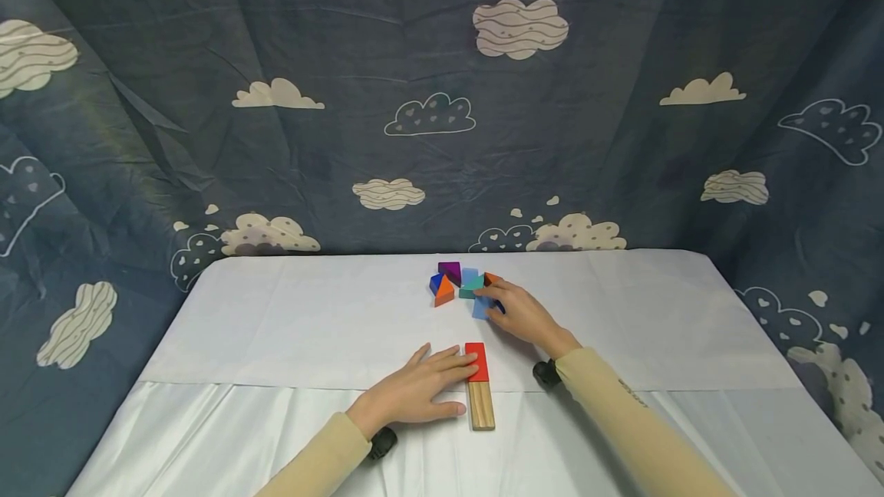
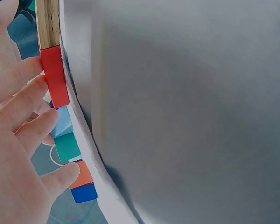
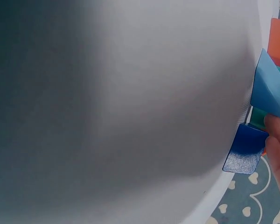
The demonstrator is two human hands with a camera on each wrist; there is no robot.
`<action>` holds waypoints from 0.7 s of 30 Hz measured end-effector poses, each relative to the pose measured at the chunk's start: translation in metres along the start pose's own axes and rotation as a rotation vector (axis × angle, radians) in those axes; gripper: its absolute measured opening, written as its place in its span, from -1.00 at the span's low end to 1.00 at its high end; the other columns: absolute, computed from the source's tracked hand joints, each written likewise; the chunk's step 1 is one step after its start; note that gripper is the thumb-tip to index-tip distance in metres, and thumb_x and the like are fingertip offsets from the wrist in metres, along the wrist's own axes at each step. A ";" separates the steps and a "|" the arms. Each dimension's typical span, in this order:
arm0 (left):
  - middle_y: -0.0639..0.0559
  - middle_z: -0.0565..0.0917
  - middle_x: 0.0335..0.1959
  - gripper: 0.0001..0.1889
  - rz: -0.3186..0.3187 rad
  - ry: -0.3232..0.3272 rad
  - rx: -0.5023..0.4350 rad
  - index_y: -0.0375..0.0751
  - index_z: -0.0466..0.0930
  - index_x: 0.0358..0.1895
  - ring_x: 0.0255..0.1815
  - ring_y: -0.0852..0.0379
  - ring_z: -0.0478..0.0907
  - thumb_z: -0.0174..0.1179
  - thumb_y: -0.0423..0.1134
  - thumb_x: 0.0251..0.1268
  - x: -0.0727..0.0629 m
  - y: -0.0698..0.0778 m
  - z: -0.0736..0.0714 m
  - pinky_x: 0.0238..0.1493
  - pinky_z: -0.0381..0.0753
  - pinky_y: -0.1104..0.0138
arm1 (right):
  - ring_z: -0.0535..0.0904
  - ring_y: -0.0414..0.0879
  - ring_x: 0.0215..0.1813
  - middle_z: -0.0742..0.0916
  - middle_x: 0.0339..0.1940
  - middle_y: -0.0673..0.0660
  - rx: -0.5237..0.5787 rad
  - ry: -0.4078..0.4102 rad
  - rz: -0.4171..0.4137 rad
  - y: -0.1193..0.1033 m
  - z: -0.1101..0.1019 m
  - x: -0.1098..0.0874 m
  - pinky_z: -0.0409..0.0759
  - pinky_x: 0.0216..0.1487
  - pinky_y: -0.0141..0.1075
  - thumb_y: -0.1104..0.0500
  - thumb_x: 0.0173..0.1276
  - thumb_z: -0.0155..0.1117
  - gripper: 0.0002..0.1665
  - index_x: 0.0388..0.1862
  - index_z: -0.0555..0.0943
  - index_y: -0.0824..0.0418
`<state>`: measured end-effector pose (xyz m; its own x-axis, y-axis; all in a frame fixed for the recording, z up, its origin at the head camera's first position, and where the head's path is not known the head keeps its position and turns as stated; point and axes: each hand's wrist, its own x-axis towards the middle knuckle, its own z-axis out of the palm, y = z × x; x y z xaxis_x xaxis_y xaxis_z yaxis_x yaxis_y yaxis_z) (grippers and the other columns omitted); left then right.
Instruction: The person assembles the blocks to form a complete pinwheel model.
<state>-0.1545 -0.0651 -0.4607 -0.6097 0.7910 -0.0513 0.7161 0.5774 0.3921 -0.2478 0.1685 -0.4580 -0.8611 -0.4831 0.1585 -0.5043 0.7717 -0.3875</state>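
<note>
Near the far edge of the surface (image 1: 311, 313), the right hand (image 1: 525, 314) is in the block cluster (image 1: 473, 287), light blue block (image 1: 480, 308) right at its fingertips; can't tell if pinched. Looks like picking a block; next move likely calls for a firm pinch. Closer to the near edge, the left hand (image 1: 417, 390), fingers spread, touches the red block (image 1: 478, 373) abutting the wooden block (image 1: 481, 407).

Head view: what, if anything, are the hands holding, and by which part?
The left hand only touches the red block, holding nothing; whether the right hand grips the nearest light blue block cannot be told.
</note>
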 end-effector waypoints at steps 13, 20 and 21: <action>0.16 0.17 0.48 -0.37 -0.005 -0.007 -0.016 -0.02 0.25 0.45 0.50 0.07 -0.02 0.05 0.13 0.38 0.000 0.001 -0.001 0.39 -0.06 -0.13 | 0.57 0.08 0.06 0.66 0.01 0.20 -0.018 -0.013 -0.017 -0.004 0.000 0.000 0.51 0.12 -0.01 0.28 0.21 0.38 -0.62 0.04 0.65 0.20; 0.17 0.16 0.48 -0.36 -0.004 -0.007 -0.014 -0.02 0.24 0.45 0.50 0.07 -0.02 0.04 0.14 0.39 0.000 0.000 -0.001 0.39 -0.05 -0.13 | 0.58 0.01 -0.03 0.66 -0.01 0.17 0.003 -0.030 -0.044 -0.006 0.002 0.000 0.55 0.08 -0.06 0.25 0.20 0.40 -0.63 0.02 0.66 0.18; 0.16 0.16 0.48 -0.36 -0.003 -0.006 -0.011 -0.02 0.24 0.45 0.50 0.07 -0.02 0.04 0.14 0.39 0.000 0.000 0.000 0.39 -0.05 -0.13 | 0.59 -0.01 -0.06 0.66 -0.04 0.16 0.010 -0.027 -0.053 -0.006 0.003 0.000 0.56 0.06 -0.08 0.25 0.20 0.40 -0.65 0.00 0.66 0.19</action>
<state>-0.1542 -0.0652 -0.4602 -0.6099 0.7903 -0.0578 0.7104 0.5776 0.4022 -0.2446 0.1625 -0.4579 -0.8313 -0.5339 0.1547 -0.5481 0.7409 -0.3881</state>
